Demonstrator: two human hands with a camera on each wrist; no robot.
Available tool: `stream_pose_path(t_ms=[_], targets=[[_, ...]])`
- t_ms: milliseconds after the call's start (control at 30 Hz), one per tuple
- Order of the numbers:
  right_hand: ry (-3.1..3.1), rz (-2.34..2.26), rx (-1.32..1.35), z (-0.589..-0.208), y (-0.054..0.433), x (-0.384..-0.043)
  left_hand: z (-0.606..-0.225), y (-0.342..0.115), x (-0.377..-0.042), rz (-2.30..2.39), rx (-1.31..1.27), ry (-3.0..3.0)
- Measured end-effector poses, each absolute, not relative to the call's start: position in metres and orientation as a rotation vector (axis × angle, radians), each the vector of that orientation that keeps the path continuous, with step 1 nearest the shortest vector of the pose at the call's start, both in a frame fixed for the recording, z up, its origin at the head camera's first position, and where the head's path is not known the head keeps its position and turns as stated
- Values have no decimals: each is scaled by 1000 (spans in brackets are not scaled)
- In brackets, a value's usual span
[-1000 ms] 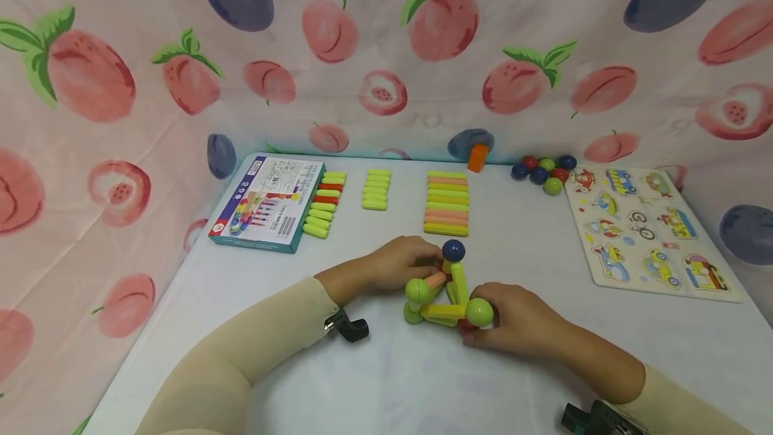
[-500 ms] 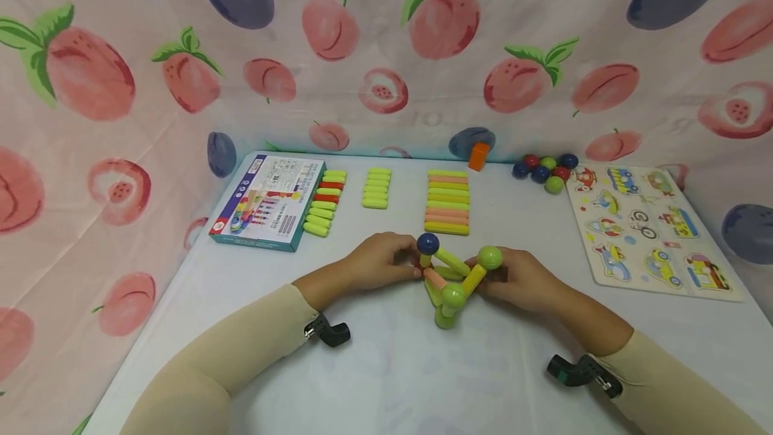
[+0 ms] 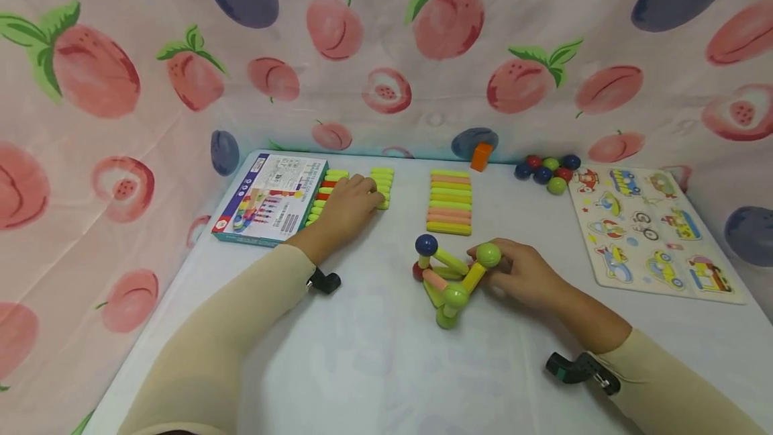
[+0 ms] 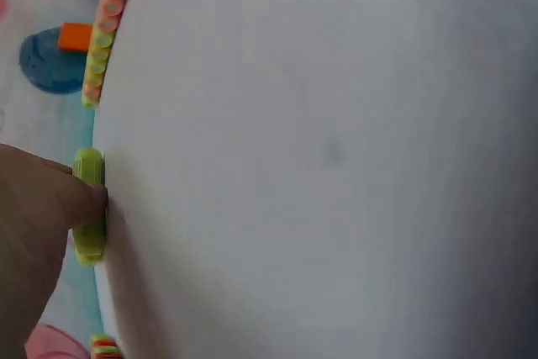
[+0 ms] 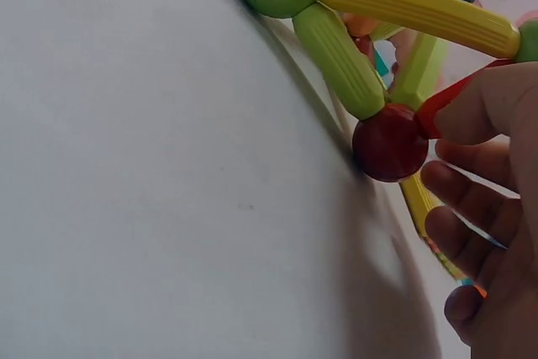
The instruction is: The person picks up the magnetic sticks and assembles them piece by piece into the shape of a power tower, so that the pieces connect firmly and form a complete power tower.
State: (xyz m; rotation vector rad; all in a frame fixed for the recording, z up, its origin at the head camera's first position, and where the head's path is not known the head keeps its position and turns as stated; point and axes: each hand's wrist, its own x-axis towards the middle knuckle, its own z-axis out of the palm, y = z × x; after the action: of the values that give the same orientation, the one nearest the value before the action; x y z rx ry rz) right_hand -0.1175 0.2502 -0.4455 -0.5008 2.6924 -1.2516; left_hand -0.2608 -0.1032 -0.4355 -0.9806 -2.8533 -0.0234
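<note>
A ball-and-stick toy frame (image 3: 447,274) stands on the table, built from coloured sticks with a blue ball, red ball and green balls at its joints. My right hand (image 3: 522,274) holds its right side. In the right wrist view, the thumb lies on a red stick (image 5: 454,102) beside the dark red ball (image 5: 390,143). Farther back, my left hand (image 3: 350,210) is over the group of short green sticks (image 3: 382,173). In the left wrist view, its thumb and fingers pinch a short green stick (image 4: 89,237); the far fingertips are hidden.
Left stands the toy's box (image 3: 272,197), with green and red sticks (image 3: 337,174) along its side. A row of longer sticks (image 3: 449,200), an orange block (image 3: 481,156) and several coloured balls (image 3: 546,168) lie at the back. A picture puzzle board (image 3: 655,233) is at right.
My left hand has let go of the toy frame and moved left and back to the short green sticks. The frame was turned earlier and now stands still, with my right hand still at it.
</note>
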Motion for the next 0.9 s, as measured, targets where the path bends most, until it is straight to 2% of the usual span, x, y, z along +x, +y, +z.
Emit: stream_pose_path(t_ms=[133,267,367,500,767,900], targets=[[2677,-1295,-518,-440,254,-114,-425,-93,-263,-90,-1022,-2891],[2656,-1302,-573,-437,260,-111,-387,-70,-248,-746,-1130,-2970],[2608,-1324,-665,-438,264,-111,-354,-47,-228,-1157,-1372,-2935],[2601,-1316,-729,-442,266,-113,-333,-26,-208,-1103,-1612,-2983],[2647,-1280,-659,-448,260,-114,-333,-19,-201,-961,-1700,-3050],[2637,-1537,-753,-446,258,-109,-337,-15,-199,-889,-1788,-2984]])
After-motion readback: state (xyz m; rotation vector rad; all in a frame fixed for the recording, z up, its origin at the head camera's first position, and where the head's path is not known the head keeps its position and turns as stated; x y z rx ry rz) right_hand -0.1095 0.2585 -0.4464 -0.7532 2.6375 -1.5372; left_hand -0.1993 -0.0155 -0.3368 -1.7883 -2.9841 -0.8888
